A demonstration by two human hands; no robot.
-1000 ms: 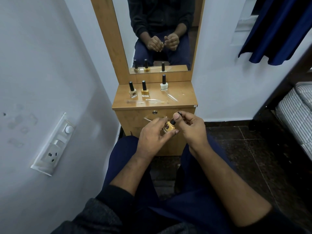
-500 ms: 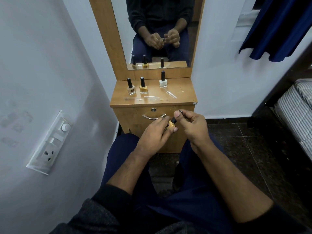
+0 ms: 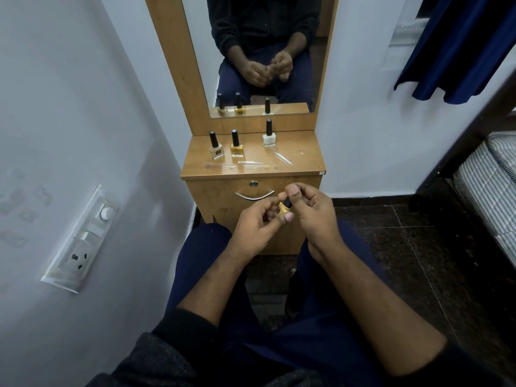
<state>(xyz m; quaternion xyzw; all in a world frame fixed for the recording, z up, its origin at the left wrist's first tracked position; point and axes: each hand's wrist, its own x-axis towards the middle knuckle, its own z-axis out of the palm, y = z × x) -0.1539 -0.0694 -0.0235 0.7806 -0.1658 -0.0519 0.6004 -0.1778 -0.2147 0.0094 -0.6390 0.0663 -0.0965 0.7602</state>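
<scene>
Near field: left hand and right hand meet in front of the wooden cabinet, level with its drawer handle. The left fingers curl round a gold nail-polish bottle. The right thumb and fingers pinch the black cap at the bottle's neck. On the cabinet top stand three capped bottles: a clear bottle and a yellow bottle at its left, and a white bottle near its rear centre. A mirror rises from the cabinet's back edge.
</scene>
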